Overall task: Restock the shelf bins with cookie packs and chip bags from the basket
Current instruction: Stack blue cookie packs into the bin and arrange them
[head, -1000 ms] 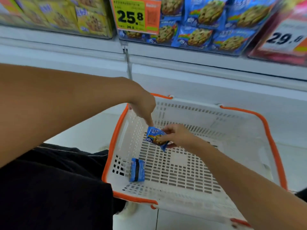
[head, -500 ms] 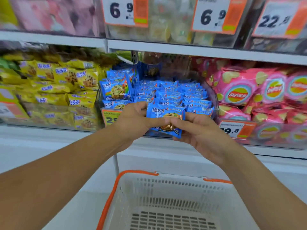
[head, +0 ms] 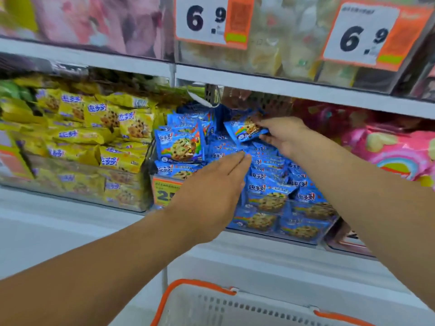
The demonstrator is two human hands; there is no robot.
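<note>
My right hand pinches a small blue cookie pack by its right edge and holds it over the heap of blue cookie packs in the clear middle shelf bin. My left hand reaches forward in front of that bin with fingers straight and together, fingertips touching the blue packs, holding nothing. The top rim of the white basket with orange handles shows at the bottom edge; its inside is out of view.
A bin of yellow cookie packs sits to the left, pink chip bags to the right. An upper shelf with 6.9 price tags hangs just above the bins. A white ledge runs below.
Both hands held the blue pack in front of the bin; now my left hand has let go and flattened, and my right hand has carried the pack deeper over the heap.
</note>
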